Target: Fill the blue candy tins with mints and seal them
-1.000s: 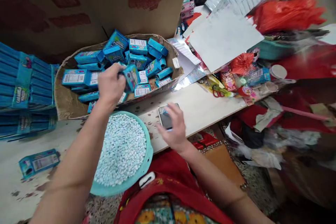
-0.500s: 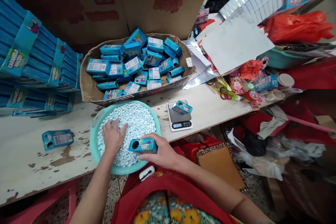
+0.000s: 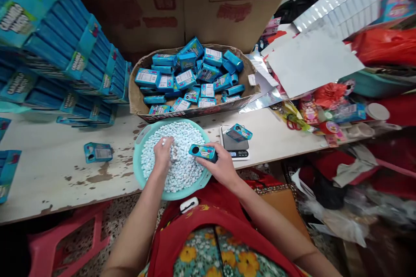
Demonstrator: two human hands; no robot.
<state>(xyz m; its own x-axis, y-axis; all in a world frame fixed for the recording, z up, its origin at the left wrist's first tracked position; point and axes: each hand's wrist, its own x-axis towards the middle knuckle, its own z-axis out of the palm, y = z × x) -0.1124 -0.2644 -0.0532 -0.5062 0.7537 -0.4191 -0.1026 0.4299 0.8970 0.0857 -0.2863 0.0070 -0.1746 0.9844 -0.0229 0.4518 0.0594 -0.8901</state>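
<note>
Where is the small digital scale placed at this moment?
In the head view, the digital scale stands on the table, to the right of the turquoise basin and close to the right hand; a blue box rests on it.

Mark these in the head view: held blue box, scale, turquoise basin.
Held blue box point(image 3: 204, 152): head view, on its printed face.
Scale point(image 3: 231, 144): head view, on the bare part of its dark plate.
Turquoise basin point(image 3: 137, 166): head view, on its left rim.

Gap btwn bowl point(image 3: 175, 196) & lone pkt point(image 3: 98, 152)
</note>
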